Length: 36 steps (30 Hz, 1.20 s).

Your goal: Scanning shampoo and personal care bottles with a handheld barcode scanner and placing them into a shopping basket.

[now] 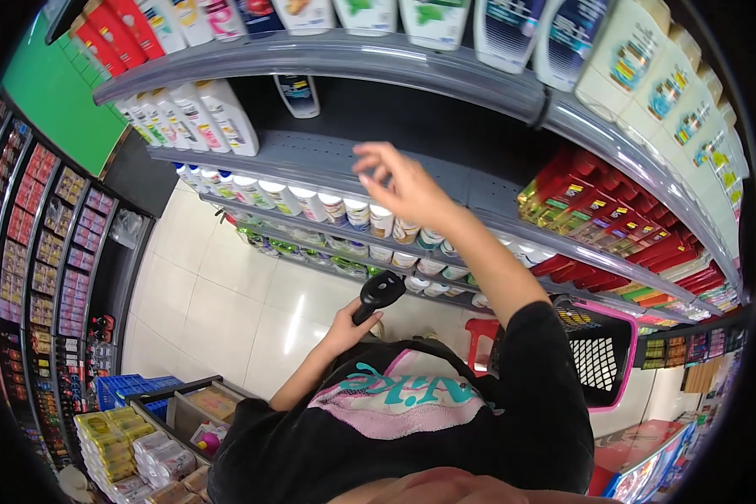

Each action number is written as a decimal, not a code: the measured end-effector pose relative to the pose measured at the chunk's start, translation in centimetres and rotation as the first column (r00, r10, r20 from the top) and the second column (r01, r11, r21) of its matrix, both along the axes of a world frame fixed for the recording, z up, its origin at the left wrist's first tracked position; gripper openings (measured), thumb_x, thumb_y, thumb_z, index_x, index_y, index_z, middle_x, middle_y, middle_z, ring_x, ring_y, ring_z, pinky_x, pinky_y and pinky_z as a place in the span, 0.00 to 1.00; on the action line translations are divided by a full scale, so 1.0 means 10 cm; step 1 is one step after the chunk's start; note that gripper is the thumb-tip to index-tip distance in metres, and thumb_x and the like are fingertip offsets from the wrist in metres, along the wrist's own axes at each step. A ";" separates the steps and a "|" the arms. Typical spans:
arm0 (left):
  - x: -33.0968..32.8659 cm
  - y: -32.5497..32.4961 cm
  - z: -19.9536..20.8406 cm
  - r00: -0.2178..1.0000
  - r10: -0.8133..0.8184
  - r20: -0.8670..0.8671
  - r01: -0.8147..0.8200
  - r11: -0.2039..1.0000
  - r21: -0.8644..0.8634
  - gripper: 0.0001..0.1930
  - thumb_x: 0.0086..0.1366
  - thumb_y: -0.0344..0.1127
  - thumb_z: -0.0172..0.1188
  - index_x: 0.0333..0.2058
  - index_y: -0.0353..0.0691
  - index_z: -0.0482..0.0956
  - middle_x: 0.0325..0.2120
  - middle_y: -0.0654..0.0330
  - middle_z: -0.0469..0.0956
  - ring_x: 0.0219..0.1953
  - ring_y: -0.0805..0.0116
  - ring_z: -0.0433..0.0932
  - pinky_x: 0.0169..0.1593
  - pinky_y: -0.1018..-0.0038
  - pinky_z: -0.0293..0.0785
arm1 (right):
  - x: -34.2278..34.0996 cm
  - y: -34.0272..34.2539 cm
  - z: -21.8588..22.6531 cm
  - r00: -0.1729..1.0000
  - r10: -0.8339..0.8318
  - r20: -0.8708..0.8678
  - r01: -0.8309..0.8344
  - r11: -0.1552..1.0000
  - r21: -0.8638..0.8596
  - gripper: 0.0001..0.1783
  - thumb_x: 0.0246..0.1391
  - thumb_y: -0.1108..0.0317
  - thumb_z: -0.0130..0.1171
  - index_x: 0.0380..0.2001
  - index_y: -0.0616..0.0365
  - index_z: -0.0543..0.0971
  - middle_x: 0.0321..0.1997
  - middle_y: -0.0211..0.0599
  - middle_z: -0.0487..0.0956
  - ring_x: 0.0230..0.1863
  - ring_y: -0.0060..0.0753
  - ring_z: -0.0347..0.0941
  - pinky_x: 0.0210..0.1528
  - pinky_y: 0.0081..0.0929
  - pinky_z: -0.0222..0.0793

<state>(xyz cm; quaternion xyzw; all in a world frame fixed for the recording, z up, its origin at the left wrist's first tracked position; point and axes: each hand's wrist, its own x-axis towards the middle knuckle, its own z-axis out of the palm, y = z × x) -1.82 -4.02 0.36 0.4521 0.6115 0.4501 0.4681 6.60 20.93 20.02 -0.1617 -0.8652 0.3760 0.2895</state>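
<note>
My left hand (pixel 343 333) is wrapped round the handle of a black handheld barcode scanner (pixel 382 290), held low in front of my shirt. Stretched out ahead, my right hand (pixel 401 186) is over the front of a grey shelf (pixel 311 160), its fingers loosely bent and apart, with nothing in them. Beyond it, toward the left, a single dark blue bottle (pixel 298 95) stands upright near the back of that shelf. A row of white bottles (pixel 227 118) fills the shelf's left end. Red boxes (pixel 584 206) are packed at the right end.
Above, a curved shelf edge (pixel 328 57) carries shampoo-like bottles (pixel 504 34). Lower shelves hold white jars (pixel 332 208). A black basket with a pink rim (pixel 626 353) is at my right, near a red stool (pixel 480 343). Stacked packs (pixel 109 445) stand behind at left.
</note>
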 end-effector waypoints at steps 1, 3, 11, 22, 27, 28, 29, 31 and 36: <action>-0.10 -0.09 -0.04 0.999 0.037 -0.008 -0.037 0.999 -0.040 0.19 0.64 0.38 0.67 0.50 0.37 0.77 0.32 0.64 0.78 0.35 0.77 0.72 0.42 0.76 0.72 | -0.25 0.13 0.02 0.999 0.011 -0.042 -0.011 1.000 0.001 0.25 0.57 0.68 0.59 0.57 0.55 0.66 0.48 0.40 0.81 0.34 0.33 0.78 0.40 0.32 0.74; -0.28 -0.24 -0.07 0.997 0.070 -0.017 -0.071 0.995 -0.072 0.18 0.64 0.38 0.67 0.49 0.37 0.77 0.31 0.64 0.78 0.35 0.77 0.72 0.42 0.76 0.72 | -0.69 0.49 -0.01 0.994 0.006 -0.112 -0.002 1.000 0.032 0.27 0.57 0.68 0.61 0.58 0.60 0.67 0.53 0.40 0.79 0.37 0.24 0.76 0.35 0.24 0.74; -0.70 -0.79 -0.25 0.938 0.347 -0.007 -0.347 0.937 -0.033 0.13 0.63 0.37 0.67 0.41 0.36 0.79 0.25 0.67 0.74 0.29 0.76 0.70 0.35 0.75 0.69 | -2.10 1.49 0.18 0.893 -0.035 -0.449 0.155 0.960 0.233 0.27 0.51 0.58 0.72 0.51 0.60 0.77 0.49 0.43 0.80 0.52 0.38 0.76 0.56 0.32 0.72; -0.76 -0.86 -0.32 0.887 0.459 0.050 -0.450 0.884 -0.124 0.12 0.63 0.38 0.67 0.35 0.36 0.76 0.21 0.69 0.70 0.26 0.78 0.68 0.30 0.76 0.67 | -2.12 1.31 0.26 0.953 -0.071 -0.294 0.139 0.966 0.217 0.30 0.46 0.56 0.74 0.51 0.58 0.78 0.51 0.42 0.80 0.54 0.42 0.76 0.57 0.36 0.70; -0.76 -0.62 -0.29 0.931 0.365 0.020 -0.363 0.930 -0.057 0.13 0.63 0.38 0.67 0.41 0.36 0.78 0.22 0.70 0.69 0.27 0.79 0.65 0.32 0.78 0.65 | -1.31 0.49 0.37 0.998 -0.057 -0.041 0.069 0.916 0.395 0.27 0.42 0.65 0.74 0.48 0.56 0.80 0.51 0.41 0.81 0.51 0.43 0.79 0.52 0.31 0.75; -0.76 -0.57 -0.27 0.940 0.339 0.020 -0.337 0.939 -0.074 0.14 0.63 0.38 0.67 0.43 0.36 0.79 0.23 0.71 0.69 0.28 0.79 0.64 0.33 0.78 0.64 | -1.10 0.39 0.32 0.996 -0.034 -0.079 0.068 0.875 0.480 0.26 0.41 0.66 0.73 0.48 0.51 0.80 0.53 0.36 0.80 0.49 0.42 0.80 0.48 0.31 0.77; -0.76 -0.51 -0.27 0.943 0.331 0.020 -0.328 0.941 -0.078 0.14 0.63 0.38 0.67 0.43 0.36 0.79 0.23 0.71 0.69 0.28 0.79 0.64 0.33 0.78 0.64 | -0.89 0.29 0.25 0.994 0.001 -0.110 0.061 0.826 0.560 0.26 0.40 0.68 0.71 0.48 0.45 0.81 0.54 0.30 0.80 0.46 0.41 0.81 0.44 0.31 0.78; -0.72 -0.43 -0.30 0.949 0.315 -0.028 -0.314 0.949 0.023 0.13 0.63 0.38 0.67 0.41 0.36 0.79 0.24 0.71 0.69 0.28 0.79 0.64 0.32 0.78 0.64 | -0.38 -0.01 0.27 0.992 0.037 -0.121 0.052 0.752 0.657 0.26 0.40 0.71 0.68 0.48 0.45 0.81 0.53 0.29 0.81 0.42 0.39 0.82 0.39 0.29 0.79; -0.59 -0.14 -0.14 0.968 0.245 0.063 -0.244 0.970 -0.017 0.13 0.64 0.38 0.67 0.37 0.35 0.78 0.26 0.69 0.74 0.31 0.79 0.68 0.35 0.77 0.67 | 1.09 -0.67 0.48 0.992 0.020 0.125 -0.115 0.562 0.819 0.24 0.44 0.72 0.64 0.49 0.47 0.80 0.55 0.26 0.81 0.23 0.16 0.70 0.23 0.15 0.66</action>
